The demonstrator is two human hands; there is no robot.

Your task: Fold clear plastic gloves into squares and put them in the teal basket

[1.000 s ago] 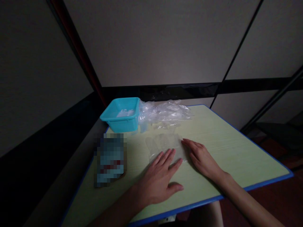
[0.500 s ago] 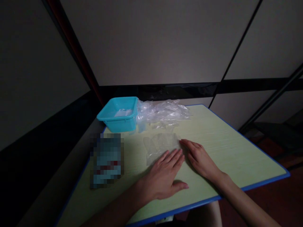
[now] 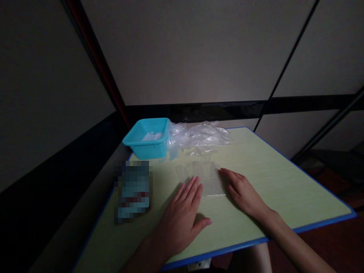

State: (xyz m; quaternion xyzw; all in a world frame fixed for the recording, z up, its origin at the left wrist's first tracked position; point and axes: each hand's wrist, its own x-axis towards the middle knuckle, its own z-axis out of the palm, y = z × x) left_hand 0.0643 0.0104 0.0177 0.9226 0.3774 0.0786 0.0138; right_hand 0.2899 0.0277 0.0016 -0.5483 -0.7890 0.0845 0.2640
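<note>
A thin, clear disposable plastic glove lies flattened on the table, its finger-shaped lobes pointing away from me. My left hand is open, palm down, its outstretched fingertips over the glove's lower left part. At the glove's right edge rests my right hand, open and on its side, with the fingertips touching the plastic and the fingers slightly bent. Neither hand grips anything that I can see.
Behind the glove is a heap of crumpled clear plastic. A turquoise basin at the back left holds some whitish, see-through material. A pixelated packet lies on the left. The yellow-green table has a blue edge, with wall panels behind.
My left hand has slid left and toward me across the glove, whose near edge now shows straight and smooth. My right hand has stayed at the right edge.
</note>
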